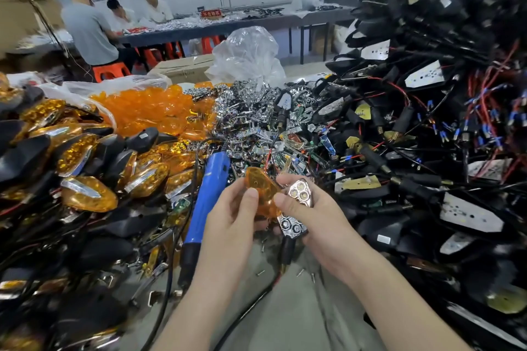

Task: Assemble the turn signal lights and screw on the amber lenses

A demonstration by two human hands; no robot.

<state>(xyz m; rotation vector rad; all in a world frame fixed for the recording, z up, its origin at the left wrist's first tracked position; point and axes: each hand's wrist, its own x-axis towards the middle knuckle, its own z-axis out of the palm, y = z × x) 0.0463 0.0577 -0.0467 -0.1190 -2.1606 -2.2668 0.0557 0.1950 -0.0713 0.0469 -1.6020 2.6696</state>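
**Insp:** Grip status, both hands?

**Op:** From my feed: left hand (231, 216) is curled round the amber lens (261, 194), thumb on its near face, other fingers behind. Right hand (322, 216) is clasped round the light body (298, 199), chrome reflector facing up, three LEDs showing at the far end.

**Insp:** Position of the task items?

**Op:** Both are held in the air at centre, over the grey surface (285, 308), between the part piles. The lens sits directly left of the body, and its right edge appears to touch or overlap the reflector. I can't confirm which.

**Insp:** Axis?

**Op:** The body's long axis runs away from me, black stem pointing back toward me. The lens lies approx. parallel, tilted a little leftward at the top. My judgement: the next move is a short rightward shift with a roll of the lens onto the reflector. The left hand does the travel and the right just steadies.

**Insp:** Driver?

**Op:** The blue screwdriver (209, 188) lies just left of the left hand, not held by either hand. It's nearer the left. Loose screws (261, 273) sit below the hands.

**Insp:** Obscured items?

**Op:** The lens's screw hole and locating tabs aren't clear. The body's underside and housing are hidden by the right palm. The stem's wire end is lost behind the wrist. The frame edges are blurred, so the pile contents there are n/a.
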